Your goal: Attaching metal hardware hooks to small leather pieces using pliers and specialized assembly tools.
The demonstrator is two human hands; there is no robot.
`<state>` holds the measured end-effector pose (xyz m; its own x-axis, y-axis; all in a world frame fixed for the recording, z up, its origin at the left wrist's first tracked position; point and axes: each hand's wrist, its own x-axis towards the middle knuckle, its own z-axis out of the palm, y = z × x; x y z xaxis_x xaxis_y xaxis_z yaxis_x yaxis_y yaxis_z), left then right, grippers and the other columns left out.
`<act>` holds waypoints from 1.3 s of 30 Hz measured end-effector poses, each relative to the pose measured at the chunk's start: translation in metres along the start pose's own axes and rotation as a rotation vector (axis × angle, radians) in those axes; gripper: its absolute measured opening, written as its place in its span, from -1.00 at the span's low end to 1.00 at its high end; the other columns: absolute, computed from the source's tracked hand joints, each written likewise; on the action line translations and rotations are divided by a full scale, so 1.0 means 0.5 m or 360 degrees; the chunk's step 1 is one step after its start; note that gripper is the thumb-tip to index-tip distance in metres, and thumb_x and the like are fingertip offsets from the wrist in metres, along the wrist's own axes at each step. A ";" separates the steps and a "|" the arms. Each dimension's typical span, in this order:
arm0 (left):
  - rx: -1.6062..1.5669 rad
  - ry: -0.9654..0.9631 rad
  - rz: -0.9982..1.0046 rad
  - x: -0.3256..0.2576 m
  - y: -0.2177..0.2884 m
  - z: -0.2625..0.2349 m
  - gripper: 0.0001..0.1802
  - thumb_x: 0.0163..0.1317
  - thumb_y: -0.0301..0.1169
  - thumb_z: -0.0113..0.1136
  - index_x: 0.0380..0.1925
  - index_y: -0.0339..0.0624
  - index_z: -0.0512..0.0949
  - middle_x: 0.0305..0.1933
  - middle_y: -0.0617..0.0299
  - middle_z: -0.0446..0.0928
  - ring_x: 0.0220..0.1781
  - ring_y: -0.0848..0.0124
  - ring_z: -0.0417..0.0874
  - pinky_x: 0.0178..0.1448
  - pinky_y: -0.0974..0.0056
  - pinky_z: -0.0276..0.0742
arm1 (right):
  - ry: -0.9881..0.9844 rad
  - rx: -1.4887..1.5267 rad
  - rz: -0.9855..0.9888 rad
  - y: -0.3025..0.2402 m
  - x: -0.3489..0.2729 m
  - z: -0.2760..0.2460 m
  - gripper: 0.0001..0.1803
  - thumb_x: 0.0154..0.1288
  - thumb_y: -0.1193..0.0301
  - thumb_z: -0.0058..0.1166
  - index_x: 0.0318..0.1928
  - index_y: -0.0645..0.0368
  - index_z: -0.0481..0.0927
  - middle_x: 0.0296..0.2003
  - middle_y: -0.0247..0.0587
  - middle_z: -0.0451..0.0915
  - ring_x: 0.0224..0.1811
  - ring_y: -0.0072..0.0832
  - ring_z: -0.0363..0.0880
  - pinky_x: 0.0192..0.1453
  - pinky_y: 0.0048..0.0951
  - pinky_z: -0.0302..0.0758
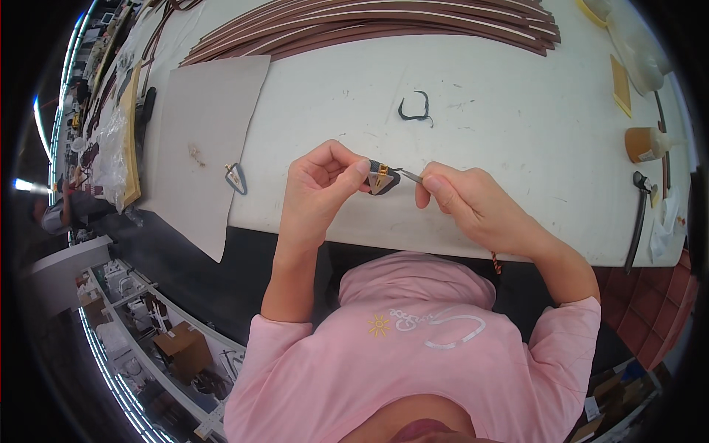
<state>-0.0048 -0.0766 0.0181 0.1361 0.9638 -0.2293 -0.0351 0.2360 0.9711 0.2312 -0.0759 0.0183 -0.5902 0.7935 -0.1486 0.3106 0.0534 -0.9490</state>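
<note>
Between the thumb and fingers of my left hand [319, 184] is a small dark triangular piece with gold metal fittings [381, 179]. My right hand [469, 199] pinches a thin, pointed metal tool [411, 176], whose exact kind I cannot make out. Its tip is at the right edge of the triangular piece, where a bit of dark material sticks out. Beyond my hands, a curled dark strip [426, 111] lies on the white table [332, 103]. A similar triangular piece [236, 179] rests on the grey sheet to the left.
The grey sheet [203, 125] overhangs the table's near edge. Long brown strips [369, 26] are piled along the far side. To the right stand a bottle of amber liquid [644, 145] and a long black-handled tool [635, 229]. Clear plastic wrap [114, 155] lies far left.
</note>
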 end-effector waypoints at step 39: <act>0.0092 -0.0186 -0.0009 0.002 -0.015 0.012 -0.91 0.29 -0.50 0.25 -0.35 -0.29 0.55 -0.35 0.30 0.60 -0.27 0.63 0.55 -0.13 0.48 0.45 | -0.0215 0.0246 0.0203 0.010 0.006 -0.006 -0.53 0.59 0.16 -0.34 -0.37 0.16 0.51 -0.61 -0.45 0.21 -0.53 -0.63 0.16 -0.40 -0.52 0.18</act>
<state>0.0017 -0.0782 0.0111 0.2505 0.9407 -0.2289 0.0225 0.2307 0.9728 0.2336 -0.0715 0.0138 -0.6510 0.6991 -0.2957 0.2775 -0.1434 -0.9500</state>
